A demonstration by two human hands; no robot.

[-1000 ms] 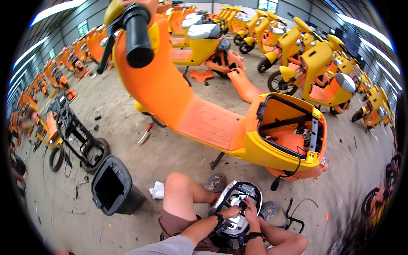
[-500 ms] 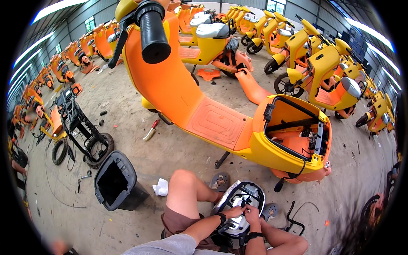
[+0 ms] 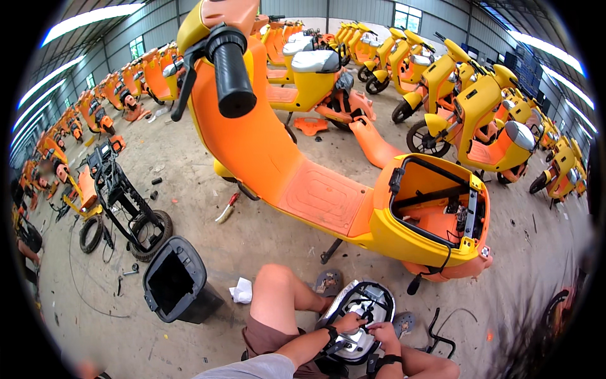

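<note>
A scooter seat [image 3: 386,306] with a silver cover and black rim lies upside down on the floor between my feet. My left hand [image 3: 348,323] reaches over it from the left, fingers closed around a small black part [image 3: 368,314] at the middle of the underside. Close by on the right, my right hand [image 3: 384,331] has its thumb and fingers pinched together; whatever is between them is too small to make out. A yellow and orange scooter [image 3: 322,192] stands just ahead, its seat opening uncovered and showing the frame inside.
To my left stands an open black plastic bin [image 3: 189,292], with crumpled white paper [image 3: 241,290] beside it. A bent black bar [image 3: 435,335] lies right of my feet. A stripped black frame [image 3: 126,196] and a red-handled brush [image 3: 227,208] are farther left. Rows of scooters [image 3: 483,129] fill the background.
The view has shifted slightly, so the scene sits a little lower. My hands stay over the seat's underside, and my right fingertips have drawn a little apart from my left ones.
</note>
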